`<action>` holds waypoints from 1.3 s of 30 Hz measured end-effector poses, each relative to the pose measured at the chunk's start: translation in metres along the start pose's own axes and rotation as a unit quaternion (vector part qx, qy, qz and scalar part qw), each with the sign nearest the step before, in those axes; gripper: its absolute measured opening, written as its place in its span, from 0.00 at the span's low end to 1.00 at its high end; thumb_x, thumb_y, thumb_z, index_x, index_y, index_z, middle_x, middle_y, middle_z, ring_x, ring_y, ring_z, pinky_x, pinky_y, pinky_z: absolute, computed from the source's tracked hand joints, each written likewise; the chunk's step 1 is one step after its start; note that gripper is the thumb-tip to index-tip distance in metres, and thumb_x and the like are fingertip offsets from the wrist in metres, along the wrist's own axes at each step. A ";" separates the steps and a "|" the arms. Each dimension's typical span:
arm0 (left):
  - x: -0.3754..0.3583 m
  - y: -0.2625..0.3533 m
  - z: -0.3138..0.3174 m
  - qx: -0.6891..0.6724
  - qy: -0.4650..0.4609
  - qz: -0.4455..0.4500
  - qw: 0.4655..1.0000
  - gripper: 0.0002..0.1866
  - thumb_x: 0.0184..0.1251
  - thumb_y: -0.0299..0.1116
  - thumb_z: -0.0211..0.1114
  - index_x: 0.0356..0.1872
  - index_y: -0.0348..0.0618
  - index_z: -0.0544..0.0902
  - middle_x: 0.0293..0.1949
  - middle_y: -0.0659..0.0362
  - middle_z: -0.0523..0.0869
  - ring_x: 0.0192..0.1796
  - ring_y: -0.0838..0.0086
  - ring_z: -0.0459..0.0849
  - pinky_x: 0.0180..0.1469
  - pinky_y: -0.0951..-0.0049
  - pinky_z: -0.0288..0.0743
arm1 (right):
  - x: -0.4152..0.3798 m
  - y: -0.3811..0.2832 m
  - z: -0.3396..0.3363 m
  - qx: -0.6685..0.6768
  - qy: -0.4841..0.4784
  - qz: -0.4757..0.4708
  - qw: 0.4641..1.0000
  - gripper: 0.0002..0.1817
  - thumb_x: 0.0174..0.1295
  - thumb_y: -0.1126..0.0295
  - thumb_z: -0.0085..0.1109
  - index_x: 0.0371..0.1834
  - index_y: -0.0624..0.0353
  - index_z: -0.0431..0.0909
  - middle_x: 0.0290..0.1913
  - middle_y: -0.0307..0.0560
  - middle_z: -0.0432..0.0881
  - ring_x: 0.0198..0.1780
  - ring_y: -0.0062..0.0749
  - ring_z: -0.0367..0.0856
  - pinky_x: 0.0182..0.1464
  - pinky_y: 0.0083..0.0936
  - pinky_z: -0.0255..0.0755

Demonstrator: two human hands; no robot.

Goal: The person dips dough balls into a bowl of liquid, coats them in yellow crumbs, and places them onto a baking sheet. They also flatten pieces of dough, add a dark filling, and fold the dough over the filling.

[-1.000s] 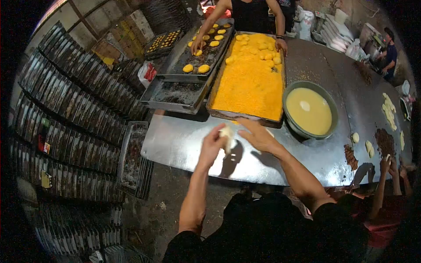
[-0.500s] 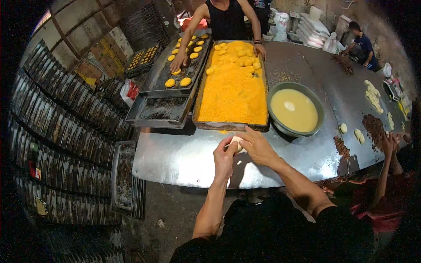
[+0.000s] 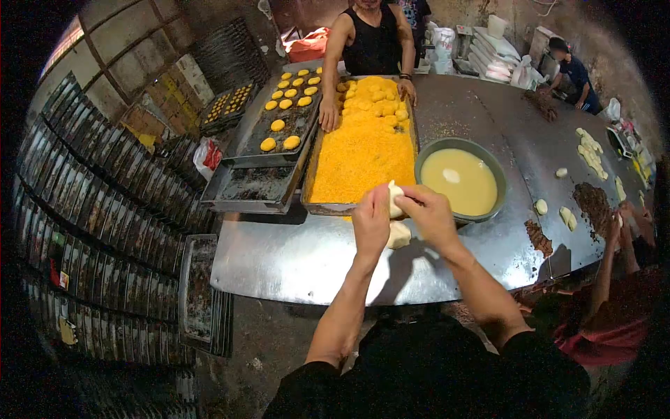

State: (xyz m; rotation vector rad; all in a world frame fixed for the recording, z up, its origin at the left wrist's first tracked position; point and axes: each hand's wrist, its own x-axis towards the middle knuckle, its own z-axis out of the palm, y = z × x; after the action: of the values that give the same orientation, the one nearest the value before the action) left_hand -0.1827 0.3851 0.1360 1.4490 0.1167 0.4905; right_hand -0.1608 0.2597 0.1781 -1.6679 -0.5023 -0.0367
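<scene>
My left hand (image 3: 372, 220) and my right hand (image 3: 428, 215) are raised together over the near edge of the metal table. Between them is a piece of pale dough (image 3: 395, 200), pinched by the fingers of both. Its upper end sticks up past my fingertips. A second pale dough lump (image 3: 399, 235) shows just below, between my wrists. Beyond my hands lies a long tray (image 3: 328, 209) filled with orange-yellow crumbs (image 3: 359, 171). Close to my right hand stands a round basin (image 3: 500, 199) of pale yellow liquid, with a whitish dough piece (image 3: 451, 174) in it.
Across the table, a person's hand (image 3: 329, 114) rests at the crumb tray's left side. A baking tray (image 3: 255, 143) holds rows of yellow rounds. On the right are dough balls (image 3: 541, 207), brown filling (image 3: 593, 202) and another person's hands (image 3: 624, 230). Stacked trays (image 3: 105, 209) line the left.
My hands have lifted, and the dough now sticks up between my fingers. The opposite person's hand has moved from the baking tray to the crumb tray. Another dough ball now lies at right.
</scene>
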 end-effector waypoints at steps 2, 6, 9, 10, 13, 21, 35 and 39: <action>0.006 0.007 0.015 0.242 0.121 0.217 0.938 0.12 0.71 0.34 0.53 0.37 0.33 0.75 0.32 0.44 0.81 0.33 0.52 0.81 0.34 0.62 0.73 | -0.007 -0.014 0.023 -0.094 0.111 -0.097 0.985 0.12 0.61 0.68 0.58 0.37 0.69 0.79 0.34 0.55 0.82 0.38 0.35 0.82 0.39 0.27 0.73; 0.002 0.006 0.044 0.159 0.160 0.281 0.933 0.17 0.72 0.39 0.53 0.28 0.36 0.74 0.23 0.53 0.76 0.24 0.67 0.74 0.28 0.64 0.67 | 0.014 -0.008 0.020 0.006 0.158 -0.005 0.987 0.18 0.67 0.61 0.51 0.26 0.66 0.75 0.26 0.54 0.77 0.26 0.37 0.73 0.30 0.36 0.65; 0.005 0.014 0.045 0.038 0.118 0.042 0.991 0.18 0.72 0.39 0.54 0.24 0.37 0.74 0.21 0.60 0.75 0.26 0.76 0.71 0.27 0.68 0.65 | 0.030 0.010 0.016 0.134 0.123 0.107 0.978 0.18 0.67 0.60 0.50 0.27 0.64 0.74 0.20 0.52 0.73 0.20 0.36 0.66 0.25 0.37 0.60; 0.007 0.016 0.050 0.060 0.173 0.056 0.982 0.21 0.72 0.39 0.54 0.19 0.38 0.73 0.21 0.66 0.73 0.28 0.83 0.67 0.26 0.72 0.63 | 0.031 0.021 0.016 0.132 0.132 0.112 0.976 0.18 0.67 0.60 0.50 0.27 0.64 0.74 0.20 0.52 0.73 0.20 0.36 0.66 0.25 0.37 0.60; 0.010 0.010 0.039 -0.091 0.127 -0.009 0.988 0.21 0.73 0.38 0.54 0.19 0.38 0.73 0.21 0.66 0.74 0.26 0.84 0.67 0.26 0.76 0.62 | 0.031 0.042 0.011 -0.118 0.144 0.050 0.981 0.13 0.65 0.62 0.52 0.32 0.63 0.75 0.16 0.51 0.70 0.17 0.35 0.68 0.23 0.35 0.62; -0.045 -0.032 0.075 -0.209 -0.071 -0.133 0.966 0.21 0.74 0.48 0.50 0.42 0.38 0.79 0.37 0.59 0.84 0.38 0.72 0.82 0.41 0.71 0.77 | -0.042 0.034 -0.068 -0.226 0.130 -0.035 0.965 0.12 0.67 0.65 0.46 0.39 0.60 0.77 0.26 0.51 0.79 0.29 0.44 0.79 0.31 0.36 0.70; -0.047 -0.091 0.093 -0.053 -0.270 -0.384 0.881 0.14 0.63 0.24 0.63 0.48 0.28 0.78 0.44 0.53 0.83 0.45 0.71 0.82 0.50 0.73 0.75 | -0.186 0.249 -0.383 -0.584 0.270 0.271 0.716 0.33 0.54 0.58 0.60 0.64 0.53 0.64 0.54 0.53 0.74 0.52 0.53 0.74 0.52 0.42 0.72; -0.052 -0.094 0.093 -0.050 -0.231 -0.392 0.889 0.15 0.63 0.26 0.63 0.49 0.27 0.76 0.43 0.54 0.82 0.45 0.69 0.82 0.51 0.69 0.76 | -0.180 0.237 -0.404 -0.492 0.236 0.115 0.830 0.16 0.53 0.60 0.59 0.44 0.52 0.81 0.40 0.49 0.82 0.41 0.46 0.80 0.45 0.35 0.75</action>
State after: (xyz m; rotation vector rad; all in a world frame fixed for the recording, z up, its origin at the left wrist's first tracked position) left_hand -0.1715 0.2757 0.0466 1.2518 0.2744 -0.5055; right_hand -0.1365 -0.1958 -0.0308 -2.6057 0.1673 -0.6087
